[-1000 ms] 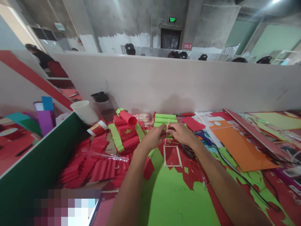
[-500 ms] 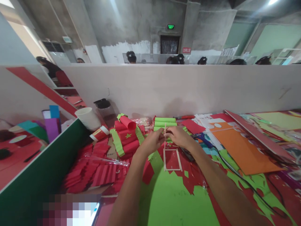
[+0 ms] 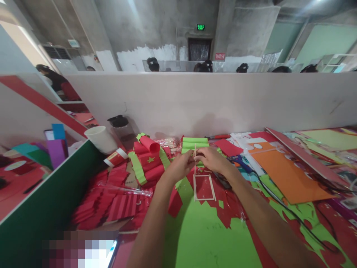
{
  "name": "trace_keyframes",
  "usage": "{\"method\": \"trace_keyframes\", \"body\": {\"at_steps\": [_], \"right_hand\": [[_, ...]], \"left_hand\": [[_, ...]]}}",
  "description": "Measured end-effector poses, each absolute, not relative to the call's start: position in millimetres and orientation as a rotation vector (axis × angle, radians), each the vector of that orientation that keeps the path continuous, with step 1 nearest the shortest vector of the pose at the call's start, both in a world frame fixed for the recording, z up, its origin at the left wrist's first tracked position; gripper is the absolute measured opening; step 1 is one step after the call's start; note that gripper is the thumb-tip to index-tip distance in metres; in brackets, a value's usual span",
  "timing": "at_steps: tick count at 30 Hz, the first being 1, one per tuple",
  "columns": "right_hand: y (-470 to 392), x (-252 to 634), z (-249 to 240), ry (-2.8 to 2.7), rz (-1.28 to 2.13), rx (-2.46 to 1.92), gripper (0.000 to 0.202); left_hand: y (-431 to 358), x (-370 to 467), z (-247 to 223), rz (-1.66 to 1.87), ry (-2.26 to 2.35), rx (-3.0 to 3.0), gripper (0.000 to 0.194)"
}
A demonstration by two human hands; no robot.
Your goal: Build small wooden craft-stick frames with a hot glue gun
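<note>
Straightened since a second ago, a thin pale stick (image 3: 195, 149) that leaned to the right now stands nearly upright between the hands. Right hand (image 3: 212, 159) has its grip closed on it at the fingertips; left hand (image 3: 182, 164) curls in at the same spot, its grip partly hidden, so I cannot tell whether it pinches too. The stick is plain, straight and slender, its lower end near the far left corner of a rectangular frame (image 3: 195, 188) of similar strips; whether they join is unclear. That frame lies flat over red material, its near side by the ragged edge of a large green sheet (image 3: 212, 238).

Between the forearms, the green sheet leaves open room nearest the body. Green rolls (image 3: 195, 140) sit close behind the fingers, a red paper bundle (image 3: 150, 160) crowds the left, and a white partition (image 3: 178, 100) bounds the far edge.
</note>
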State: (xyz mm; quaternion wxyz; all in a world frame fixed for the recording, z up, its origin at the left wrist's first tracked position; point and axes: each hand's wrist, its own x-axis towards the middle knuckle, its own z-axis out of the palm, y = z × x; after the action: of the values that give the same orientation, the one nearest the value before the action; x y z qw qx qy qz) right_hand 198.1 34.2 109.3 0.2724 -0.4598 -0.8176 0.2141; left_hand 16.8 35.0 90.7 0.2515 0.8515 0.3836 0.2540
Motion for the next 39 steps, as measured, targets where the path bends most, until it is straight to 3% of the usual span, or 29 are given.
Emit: {"method": "trace_keyframes", "body": {"at_steps": [10, 14, 21, 39], "right_hand": [[33, 199, 111, -2.195, 0.585, -1.253, 0.013], [32, 198, 111, -2.187, 0.577, -1.257, 0.014], [31, 199, 112, -2.18, 0.588, -1.271, 0.015], [32, 197, 111, -2.184, 0.6, -1.269, 0.014]], "left_hand": [[35, 15, 92, 0.629, 1.053, 2.345, 0.006], [42, 8, 85, 0.353, 1.248, 2.359, 0.013], [52, 5, 57, 0.044, 1.463, 2.324, 0.009], [41, 12, 60, -0.144, 1.526, 2.377, 0.02]]}}
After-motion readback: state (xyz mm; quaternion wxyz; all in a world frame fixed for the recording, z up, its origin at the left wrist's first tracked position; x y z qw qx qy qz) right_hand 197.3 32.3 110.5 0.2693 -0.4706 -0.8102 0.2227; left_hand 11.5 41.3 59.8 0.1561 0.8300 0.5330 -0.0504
